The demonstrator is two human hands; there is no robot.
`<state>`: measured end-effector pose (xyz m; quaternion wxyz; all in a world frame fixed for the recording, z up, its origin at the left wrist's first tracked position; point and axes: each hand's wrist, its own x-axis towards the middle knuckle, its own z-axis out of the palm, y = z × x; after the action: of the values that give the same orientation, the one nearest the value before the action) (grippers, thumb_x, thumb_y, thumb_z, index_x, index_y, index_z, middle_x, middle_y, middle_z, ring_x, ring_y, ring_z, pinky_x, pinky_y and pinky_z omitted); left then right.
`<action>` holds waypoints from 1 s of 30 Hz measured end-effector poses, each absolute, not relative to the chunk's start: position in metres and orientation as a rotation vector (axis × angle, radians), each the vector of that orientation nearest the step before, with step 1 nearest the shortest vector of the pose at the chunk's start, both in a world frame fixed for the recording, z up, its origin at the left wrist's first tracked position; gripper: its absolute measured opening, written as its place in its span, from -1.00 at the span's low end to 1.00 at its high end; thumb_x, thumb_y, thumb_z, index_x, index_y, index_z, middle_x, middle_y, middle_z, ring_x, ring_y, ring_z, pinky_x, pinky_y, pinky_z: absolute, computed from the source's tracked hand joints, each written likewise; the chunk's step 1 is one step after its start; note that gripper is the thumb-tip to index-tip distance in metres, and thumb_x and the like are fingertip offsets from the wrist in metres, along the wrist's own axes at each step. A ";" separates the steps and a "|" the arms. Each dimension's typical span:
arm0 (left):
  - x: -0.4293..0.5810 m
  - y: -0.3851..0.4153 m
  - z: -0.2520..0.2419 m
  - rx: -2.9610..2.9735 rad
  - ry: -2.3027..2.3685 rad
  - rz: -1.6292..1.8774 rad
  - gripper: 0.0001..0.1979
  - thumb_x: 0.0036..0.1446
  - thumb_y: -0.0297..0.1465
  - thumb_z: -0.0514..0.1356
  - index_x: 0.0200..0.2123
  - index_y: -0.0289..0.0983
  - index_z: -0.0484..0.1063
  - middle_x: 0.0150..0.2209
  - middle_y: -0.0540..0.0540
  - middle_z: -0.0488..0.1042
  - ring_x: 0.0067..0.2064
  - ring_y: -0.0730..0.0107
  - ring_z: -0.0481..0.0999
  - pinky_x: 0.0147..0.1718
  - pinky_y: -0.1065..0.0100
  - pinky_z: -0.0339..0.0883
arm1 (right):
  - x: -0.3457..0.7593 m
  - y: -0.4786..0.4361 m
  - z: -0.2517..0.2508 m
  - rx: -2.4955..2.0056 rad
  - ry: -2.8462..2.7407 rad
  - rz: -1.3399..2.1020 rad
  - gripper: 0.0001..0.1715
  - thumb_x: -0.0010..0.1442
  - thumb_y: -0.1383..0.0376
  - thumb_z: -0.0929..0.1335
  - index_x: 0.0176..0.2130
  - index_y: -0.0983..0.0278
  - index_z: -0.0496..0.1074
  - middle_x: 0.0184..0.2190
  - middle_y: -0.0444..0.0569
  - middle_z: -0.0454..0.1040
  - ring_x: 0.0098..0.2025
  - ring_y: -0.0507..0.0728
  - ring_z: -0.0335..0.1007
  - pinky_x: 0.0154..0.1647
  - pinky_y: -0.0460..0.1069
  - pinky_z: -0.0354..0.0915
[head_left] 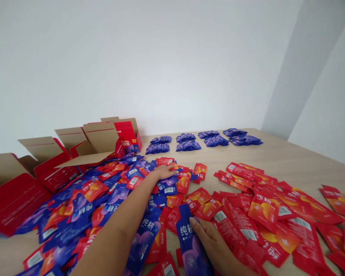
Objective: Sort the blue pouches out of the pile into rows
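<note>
My right hand grips blue-and-purple sachets near the front edge, thumb on top; how many lie in the grip I cannot tell. My left hand stretches forward over the mixed pile, its fingers extended and resting on or just above a purple sachet. Around and under the left arm, blue sachets lie jumbled with red-and-orange sachets. To the right of my right hand spreads a heap of mostly red sachets.
Open red cardboard boxes with raised brown flaps line the left side. At the back of the wooden table, several neat stacks of blue sachets stand in two rows. A white wall rises behind.
</note>
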<state>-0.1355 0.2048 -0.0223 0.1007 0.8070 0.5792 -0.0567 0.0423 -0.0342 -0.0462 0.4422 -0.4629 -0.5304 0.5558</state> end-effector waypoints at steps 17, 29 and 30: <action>-0.051 0.110 -0.034 2.513 1.506 -0.151 -0.17 0.00 0.25 -0.16 0.29 0.04 -0.02 0.28 -0.24 0.15 0.19 -0.36 0.20 0.06 -0.27 0.04 | 0.048 -0.040 -0.037 -1.228 -1.131 1.131 -0.41 -0.02 -0.25 0.28 -0.57 0.19 0.38 -0.58 -0.06 0.43 -0.47 0.16 0.35 -0.45 0.02 0.35; -0.051 0.101 0.000 2.329 0.963 0.234 -0.47 0.26 -0.21 -0.04 0.26 -0.25 0.12 0.29 -0.10 0.16 0.28 0.24 0.16 0.22 0.28 -0.01 | 0.054 -0.050 -0.043 -1.205 -1.355 1.037 -0.39 0.09 -0.23 0.21 -0.65 0.17 0.18 -0.72 -0.16 0.21 -0.64 0.05 0.09 -0.62 -0.03 0.11; -0.066 0.098 0.005 2.316 1.004 0.300 -0.48 0.26 -0.24 -0.03 0.25 -0.25 0.12 0.28 -0.10 0.18 0.27 0.25 0.16 0.23 0.28 -0.02 | 0.055 -0.049 -0.043 -1.211 -1.330 1.052 -0.39 0.08 -0.22 0.23 -0.65 0.17 0.18 -0.72 -0.16 0.22 -0.63 0.06 0.10 -0.62 -0.03 0.11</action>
<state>-0.0662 0.0984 0.0048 0.2954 0.8704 0.3775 0.1126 0.0548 -0.0493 -0.0430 0.5045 -0.5019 -0.5509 0.4360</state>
